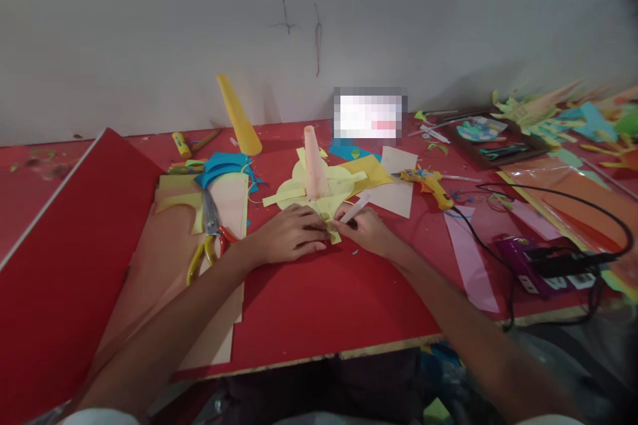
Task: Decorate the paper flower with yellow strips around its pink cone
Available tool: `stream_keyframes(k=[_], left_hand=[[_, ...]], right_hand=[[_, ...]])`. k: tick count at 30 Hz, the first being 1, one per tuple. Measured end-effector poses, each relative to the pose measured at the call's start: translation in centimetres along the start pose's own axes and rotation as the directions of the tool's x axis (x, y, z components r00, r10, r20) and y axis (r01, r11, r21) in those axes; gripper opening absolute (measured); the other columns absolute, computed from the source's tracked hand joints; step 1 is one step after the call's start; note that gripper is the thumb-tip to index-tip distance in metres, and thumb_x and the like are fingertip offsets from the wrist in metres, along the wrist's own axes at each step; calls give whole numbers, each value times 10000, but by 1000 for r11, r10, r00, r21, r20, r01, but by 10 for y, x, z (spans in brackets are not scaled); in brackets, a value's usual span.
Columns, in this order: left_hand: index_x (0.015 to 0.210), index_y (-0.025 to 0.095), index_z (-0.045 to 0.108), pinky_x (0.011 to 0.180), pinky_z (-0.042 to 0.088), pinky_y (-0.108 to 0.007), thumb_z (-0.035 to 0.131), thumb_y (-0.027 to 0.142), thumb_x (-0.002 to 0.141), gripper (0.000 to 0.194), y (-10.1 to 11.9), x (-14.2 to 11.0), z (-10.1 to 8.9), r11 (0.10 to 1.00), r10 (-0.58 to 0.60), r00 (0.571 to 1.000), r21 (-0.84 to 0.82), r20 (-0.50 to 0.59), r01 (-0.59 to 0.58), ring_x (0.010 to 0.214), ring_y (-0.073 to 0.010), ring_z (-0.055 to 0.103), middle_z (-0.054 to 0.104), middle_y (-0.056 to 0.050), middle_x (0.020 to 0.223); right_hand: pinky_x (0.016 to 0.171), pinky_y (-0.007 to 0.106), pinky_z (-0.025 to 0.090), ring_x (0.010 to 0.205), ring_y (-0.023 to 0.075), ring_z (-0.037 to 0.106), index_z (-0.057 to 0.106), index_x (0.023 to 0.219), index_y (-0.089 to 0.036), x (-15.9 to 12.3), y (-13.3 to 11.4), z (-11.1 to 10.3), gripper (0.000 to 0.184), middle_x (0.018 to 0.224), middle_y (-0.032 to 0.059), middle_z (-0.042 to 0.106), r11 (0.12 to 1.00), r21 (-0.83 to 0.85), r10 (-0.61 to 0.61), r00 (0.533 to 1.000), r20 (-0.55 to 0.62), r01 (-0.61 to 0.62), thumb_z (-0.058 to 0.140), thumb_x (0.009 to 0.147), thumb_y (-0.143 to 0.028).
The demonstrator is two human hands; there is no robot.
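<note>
A pale yellow paper flower (286, 191) lies on the red table, with strips of paper across its petals. From its middle a peach paper cone (313, 166) stands upright. My left hand (292, 234) rests on the near petal, fingers stretched out and lying flat. Close beside it, my right hand (369, 231) is closed around a slim whitish pen-like stick (355, 207), its lower end at the near strip of the flower; its exact kind is unclear. The fingertips of both hands nearly meet over this strip.
Scissors (211, 219) lie on stacked paper sheets (149, 279) at left, beside a raised red board (74, 259). A yellow cone (239, 116) stands behind. To the right are a yellow glue gun (429, 184), its black cord, a purple box (518, 265) and a dark tray (498, 158).
</note>
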State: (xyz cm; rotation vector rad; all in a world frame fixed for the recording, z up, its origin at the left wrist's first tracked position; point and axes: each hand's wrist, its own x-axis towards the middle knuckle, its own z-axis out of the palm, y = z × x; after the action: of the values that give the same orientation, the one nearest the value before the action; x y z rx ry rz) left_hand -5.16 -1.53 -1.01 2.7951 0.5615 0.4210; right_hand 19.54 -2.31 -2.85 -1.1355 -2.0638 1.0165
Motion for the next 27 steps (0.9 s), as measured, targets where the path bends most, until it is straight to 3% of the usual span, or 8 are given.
stream_keyframes(k=[19,27], left_hand=[[1235,222,698,982,415,-407,486,420,1044,347,3,-1,-1,998,10,1000,67,15,-11,1121,-245,593,698,-93,1194],[1232,238,700,992,409,-401,485,416,1047,335,3,0,-1,999,3,1000,37,18,-4,1133,-236,590,704,-85,1187]], right_hand=[[600,275,331,606,139,468,519,752,-224,-2,0,1,252,644,-28,533,1000,-23,2,1000,20,-1,554,946,-381],[601,263,332,631,133,492,578,812,-210,-2,0,0,317,679,-21,571,1000,-10,-8,1000,23,8,556,968,-485]])
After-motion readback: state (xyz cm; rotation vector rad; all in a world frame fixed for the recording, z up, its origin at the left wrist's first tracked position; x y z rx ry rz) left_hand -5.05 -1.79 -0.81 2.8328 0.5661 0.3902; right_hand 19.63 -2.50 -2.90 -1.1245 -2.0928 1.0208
